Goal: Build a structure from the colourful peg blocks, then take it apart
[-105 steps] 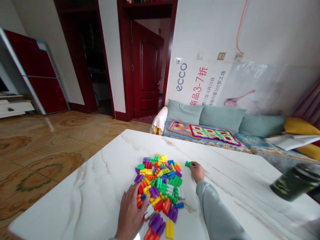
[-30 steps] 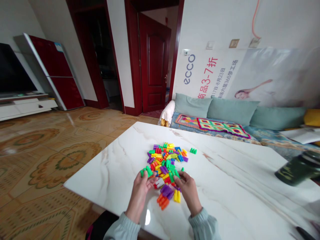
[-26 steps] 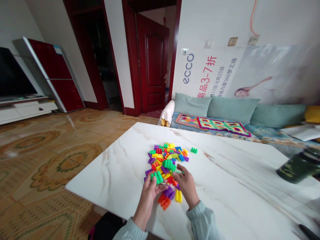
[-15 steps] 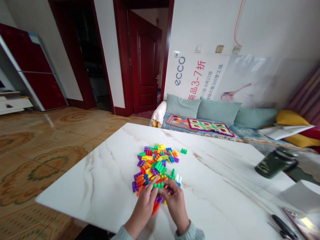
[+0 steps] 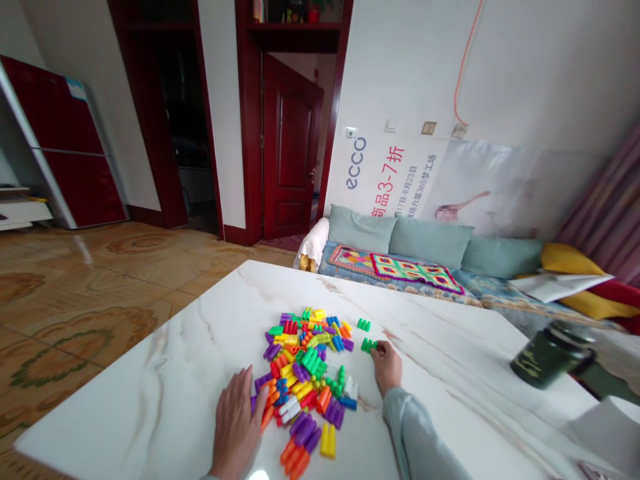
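Note:
A heap of colourful plastic building pieces (image 5: 300, 373), shaped like short joined tubes, lies on the white marbled table (image 5: 200, 353). My right hand (image 5: 388, 367) reaches past the heap's right side, its fingertips closed on a green building piece (image 5: 369, 345) at the tabletop. Just beyond it lies another green piece (image 5: 364, 325), apart from the heap. My left hand (image 5: 236, 421) rests at the heap's left edge with fingers stretched out, beside orange pieces (image 5: 270, 400). Purple pieces (image 5: 306, 430) and a yellow piece (image 5: 328, 441) lie at the near end.
A dark green mug (image 5: 550, 355) with a handle stands on the table's right side, near a white sheet (image 5: 607, 427). Behind the table is a sofa with pale cushions (image 5: 433, 241). Tiled floor (image 5: 100, 287) lies to the left.
Both hands were together over the heap, holding a green piece. My right hand has carried it right and away, near the other green piece; my left hand has let go and moved left.

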Demonstrator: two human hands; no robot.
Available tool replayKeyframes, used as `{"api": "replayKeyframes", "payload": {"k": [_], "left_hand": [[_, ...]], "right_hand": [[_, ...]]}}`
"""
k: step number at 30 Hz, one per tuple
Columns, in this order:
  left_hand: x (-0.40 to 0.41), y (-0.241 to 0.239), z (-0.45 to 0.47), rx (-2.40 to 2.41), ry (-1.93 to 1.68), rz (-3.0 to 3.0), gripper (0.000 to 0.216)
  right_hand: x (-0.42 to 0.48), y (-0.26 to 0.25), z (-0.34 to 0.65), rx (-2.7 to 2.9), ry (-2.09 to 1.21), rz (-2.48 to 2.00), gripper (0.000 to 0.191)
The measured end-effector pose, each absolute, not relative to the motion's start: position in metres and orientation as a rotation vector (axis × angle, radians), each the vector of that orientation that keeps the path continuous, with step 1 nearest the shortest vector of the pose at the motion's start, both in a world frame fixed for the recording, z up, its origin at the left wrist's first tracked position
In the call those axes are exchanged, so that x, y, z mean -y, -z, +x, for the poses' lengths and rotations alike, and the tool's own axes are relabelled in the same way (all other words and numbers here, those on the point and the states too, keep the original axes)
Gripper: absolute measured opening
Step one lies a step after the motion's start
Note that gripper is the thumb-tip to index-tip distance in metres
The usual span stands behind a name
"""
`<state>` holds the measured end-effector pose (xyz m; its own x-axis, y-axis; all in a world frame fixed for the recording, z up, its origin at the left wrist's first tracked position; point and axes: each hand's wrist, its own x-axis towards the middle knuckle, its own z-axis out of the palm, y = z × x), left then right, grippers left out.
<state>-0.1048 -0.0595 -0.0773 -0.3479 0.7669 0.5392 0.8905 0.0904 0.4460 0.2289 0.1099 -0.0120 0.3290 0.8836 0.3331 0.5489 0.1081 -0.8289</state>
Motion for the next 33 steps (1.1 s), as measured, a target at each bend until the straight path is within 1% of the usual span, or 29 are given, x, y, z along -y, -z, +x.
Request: {"api": "replayKeyframes", "payload": {"k": [5, 10, 22, 33], "left_hand": [[0.062, 0.073, -0.101, 2.188, 1.068, -1.714, 0.056], [0.062, 0.067, -0.098, 2.22, 1.076, -1.71, 0.058], [0.064, 0.065, -0.096, 2.246, 1.022, -1.701, 0.06], [0.064, 0.063, -0.096, 2.283, 1.01, -1.698, 0.059]], "right_hand": [[-0.14, 0.017, 0.22, 1.387, -0.343, -1.633, 0.022], [-0.156, 0.021, 0.215, 1.39, -0.304, -1.731, 0.025], [-0.165, 0.023, 0.214, 1.408, -0.242, -1.827, 0.023], [-0.17, 0.025, 0.216, 1.376, -0.265, -1.767, 0.021]]}}
